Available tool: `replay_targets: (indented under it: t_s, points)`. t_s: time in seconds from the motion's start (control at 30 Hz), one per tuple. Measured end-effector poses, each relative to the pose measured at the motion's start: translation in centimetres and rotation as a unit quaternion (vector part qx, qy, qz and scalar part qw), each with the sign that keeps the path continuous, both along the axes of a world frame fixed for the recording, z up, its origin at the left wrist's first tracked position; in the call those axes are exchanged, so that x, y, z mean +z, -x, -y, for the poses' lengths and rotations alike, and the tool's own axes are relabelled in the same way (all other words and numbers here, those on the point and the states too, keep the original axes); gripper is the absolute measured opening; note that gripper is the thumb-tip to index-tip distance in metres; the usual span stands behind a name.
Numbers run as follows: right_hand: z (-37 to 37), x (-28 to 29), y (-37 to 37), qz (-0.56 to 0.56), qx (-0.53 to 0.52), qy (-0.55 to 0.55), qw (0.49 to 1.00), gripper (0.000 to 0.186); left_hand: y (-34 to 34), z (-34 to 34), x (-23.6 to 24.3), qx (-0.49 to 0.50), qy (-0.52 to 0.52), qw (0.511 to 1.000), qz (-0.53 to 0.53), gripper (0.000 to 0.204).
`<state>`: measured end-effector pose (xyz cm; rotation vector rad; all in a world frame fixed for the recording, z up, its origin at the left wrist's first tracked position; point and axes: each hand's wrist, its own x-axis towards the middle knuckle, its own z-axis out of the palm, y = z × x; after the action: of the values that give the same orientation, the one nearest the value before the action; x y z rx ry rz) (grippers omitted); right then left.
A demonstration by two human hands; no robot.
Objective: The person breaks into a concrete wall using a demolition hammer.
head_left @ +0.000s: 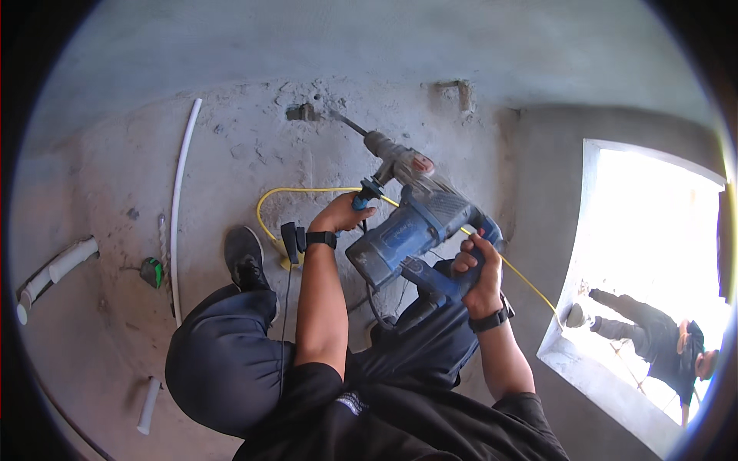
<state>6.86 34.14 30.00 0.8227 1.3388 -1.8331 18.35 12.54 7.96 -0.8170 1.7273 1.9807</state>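
Observation:
Across the middle I hold a blue and grey rotary hammer [403, 234], its body tilted up to the left. My left hand [338, 215] is closed round its side handle. The fingers of my right hand [481, 267] wrap the rear grip by the trigger. From the nose extends a chisel bit [352, 124], its tip beside a rough rectangular hole [302, 112] in the grey concrete. Whether the tip touches the concrete, I cannot tell. Dark bands circle both wrists, and a small black device [290, 240] with a cord sits by the left one.
A yellow cable [300, 190] loops behind the hammer and runs right. On the left are a long white pipe [181, 192], a green tape measure [151, 272], a spiral drill bit [162, 238] and pipe stubs [73, 260]. Another person [653, 330] is beyond the bright opening [565, 355] at right.

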Motion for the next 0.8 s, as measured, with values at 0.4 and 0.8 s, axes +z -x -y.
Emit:
replay_targets:
  t_s: [0.4,0.8]
  points:
    - [0.2,0.1,-0.2,-0.050,0.047,0.044,0.997,0.012,-0.5,-1.8,-2.0,0.050,0.097,0.990,-0.087,0.051]
    - [1.6,6.4,-4.0,-0.139,0.098,-0.008,0.985,0.032,-2.0,-5.8,0.4,0.122,0.013,0.981,-0.152,0.038]
